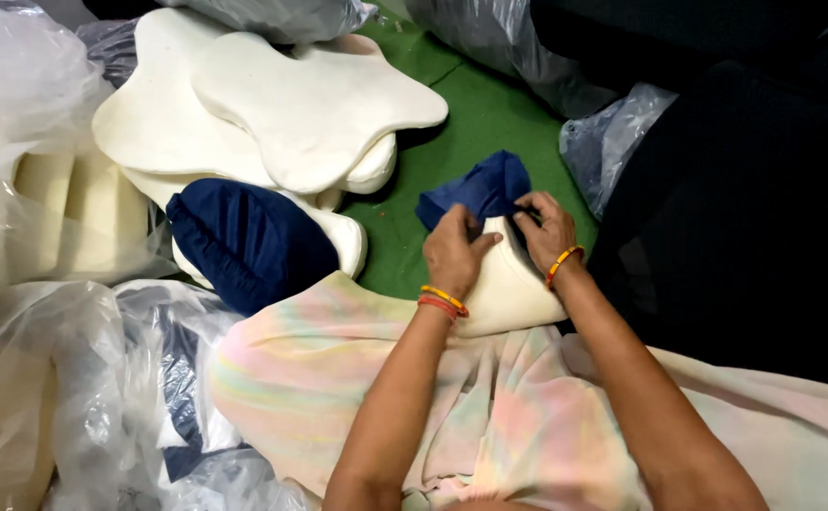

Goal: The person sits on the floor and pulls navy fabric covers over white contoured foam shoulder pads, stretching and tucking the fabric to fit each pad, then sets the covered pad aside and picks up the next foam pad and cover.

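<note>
Pastel cloth [489, 416] covers the lap nearest the camera, both forearms stretched out over it. Crinkled clear plastic bags [64, 397] sit at the near left, some dark blue fabric showing inside. Left hand [453, 254], orange and red bangles at the wrist, presses on top of a cream foam pillow [508, 289] that rests at the edge of the lap; fingers curled, pinching the navy cover [480, 192] at its rim. Right hand [546, 232], orange bangle at the wrist, fingers closed tight on the same cover's edge from the other side. Cover sits over the pillow's far end only, rest of the foam bare. Green floor [470, 123] lies beyond. Further left, another navy-covered pillow [248, 241] leans against a stack of bare contoured foam pillows [272, 114]. More plastic bags [612, 142] at far right.
</note>
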